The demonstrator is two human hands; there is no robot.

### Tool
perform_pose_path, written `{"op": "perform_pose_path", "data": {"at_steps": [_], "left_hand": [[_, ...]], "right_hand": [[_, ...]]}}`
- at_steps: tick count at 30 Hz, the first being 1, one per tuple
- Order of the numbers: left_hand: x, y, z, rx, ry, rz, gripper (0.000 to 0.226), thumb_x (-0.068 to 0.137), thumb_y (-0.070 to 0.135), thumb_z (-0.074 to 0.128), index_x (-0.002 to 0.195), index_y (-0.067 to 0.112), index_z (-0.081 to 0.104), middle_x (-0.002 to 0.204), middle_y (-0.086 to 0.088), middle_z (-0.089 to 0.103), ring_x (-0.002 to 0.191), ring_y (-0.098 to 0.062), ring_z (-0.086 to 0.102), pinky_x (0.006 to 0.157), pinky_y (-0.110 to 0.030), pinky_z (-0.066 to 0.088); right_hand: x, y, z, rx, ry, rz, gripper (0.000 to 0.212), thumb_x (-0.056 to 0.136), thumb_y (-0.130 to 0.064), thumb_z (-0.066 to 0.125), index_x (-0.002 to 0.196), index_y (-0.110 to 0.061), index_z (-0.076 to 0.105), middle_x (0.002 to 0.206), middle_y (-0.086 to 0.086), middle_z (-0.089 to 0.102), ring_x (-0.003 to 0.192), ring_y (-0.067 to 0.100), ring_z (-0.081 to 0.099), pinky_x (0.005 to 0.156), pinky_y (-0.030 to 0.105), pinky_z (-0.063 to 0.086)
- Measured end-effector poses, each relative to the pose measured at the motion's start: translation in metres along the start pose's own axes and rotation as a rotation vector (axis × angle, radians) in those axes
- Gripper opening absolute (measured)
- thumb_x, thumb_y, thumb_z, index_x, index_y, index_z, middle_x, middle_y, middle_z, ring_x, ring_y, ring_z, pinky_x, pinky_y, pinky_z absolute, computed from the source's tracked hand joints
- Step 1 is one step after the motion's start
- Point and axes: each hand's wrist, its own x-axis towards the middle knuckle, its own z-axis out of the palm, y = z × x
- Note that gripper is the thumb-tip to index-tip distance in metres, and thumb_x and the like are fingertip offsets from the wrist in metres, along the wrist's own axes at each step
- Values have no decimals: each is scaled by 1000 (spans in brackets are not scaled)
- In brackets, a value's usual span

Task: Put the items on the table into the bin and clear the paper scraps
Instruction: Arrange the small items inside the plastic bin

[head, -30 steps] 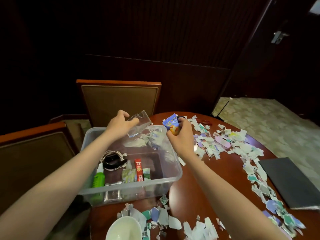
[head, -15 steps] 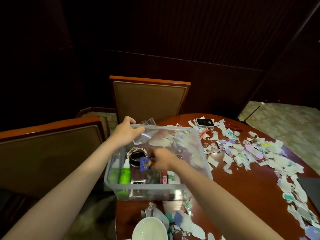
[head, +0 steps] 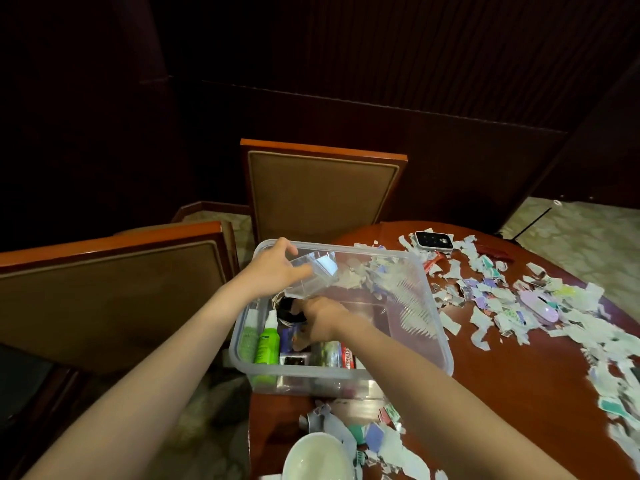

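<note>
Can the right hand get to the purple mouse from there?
Probably yes: the right hand is low in the bin holding a blue packet, but the purple mouse lies uncovered among scraps beyond the bin wall.

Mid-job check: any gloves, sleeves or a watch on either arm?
No. The left hand and right hand are ungloved, no rings visible. The left forearm and right forearm are uncovered to the frame's edge: no sleeve, watch or bracelet shows.

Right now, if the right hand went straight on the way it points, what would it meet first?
Likely the green bottle, just beyond the blue packet that the right hand holds; depth is unclear.
</note>
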Motion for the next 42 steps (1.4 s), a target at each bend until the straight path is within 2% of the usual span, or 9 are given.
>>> {"op": "perform_pose_path", "data": {"at_steps": [6,11,18,21,26,31,35,39,42], "left_hand": [[-2,1,4,3,4,42,34,87,37,59,108,18,39,80,3,54,80,-16,52,64,-24,39],[5,4,12,37,-52,82,36,86,30,64,107,17,38,79,2,54,75,-15,52,67,-25,40],[20,27,35,124,-135,256,41,81,24,69,109,25,39,89,4,53,65,-7,45,56,-22,38],[24,30,45,165,-180,308,38,83,24,67,108,29,40,84,9,49,70,-7,47,61,-25,39],[36,25,61,220,-280,327,44,83,19,68,118,28,41,131,-1,50,119,-19,49,101,-42,42],[51,26,82,197,-253,168,48,89,14,58,132,19,36,130,-10,49,102,-19,52,88,-31,45],[58,26,98,214,-294,15,45,92,6,49,135,11,38,127,-15,51,101,-22,54,87,-31,46],[68,14,104,290,-247,-44,43,91,-2,46,133,7,45,135,-13,46,123,-26,49,96,-29,42],[73,2,106,375,-264,-44,35,94,-1,41,128,3,49,132,-13,49,122,-26,49,94,-28,41]], "right_hand": [[-23,41,-28,526,183,163,19,88,-2,53,106,-5,60,98,10,59,84,16,51,64,19,41],[-46,77,-51,759,359,271,45,81,10,49,124,-4,49,100,9,56,73,11,50,59,20,43],[-57,80,-58,311,311,52,78,75,-12,72,143,-16,35,144,4,42,127,20,42,99,27,38],[-59,85,-58,109,329,91,72,78,-27,72,141,-18,39,140,4,47,123,21,47,97,31,40],[-63,83,-55,-308,250,209,49,79,-48,63,112,-13,56,109,5,59,104,23,52,89,31,40],[-59,75,-45,-261,130,328,32,83,-47,60,89,-16,56,68,-2,45,79,18,50,74,25,45],[-53,71,-33,-154,99,368,39,82,-32,64,111,-6,60,87,4,51,84,17,50,86,27,50],[-58,69,-37,-135,121,307,33,92,-24,51,112,1,60,70,3,42,85,18,47,90,29,48],[-50,73,-36,-122,148,362,32,91,-22,55,114,-1,59,98,11,59,96,23,57,87,27,47]]}}
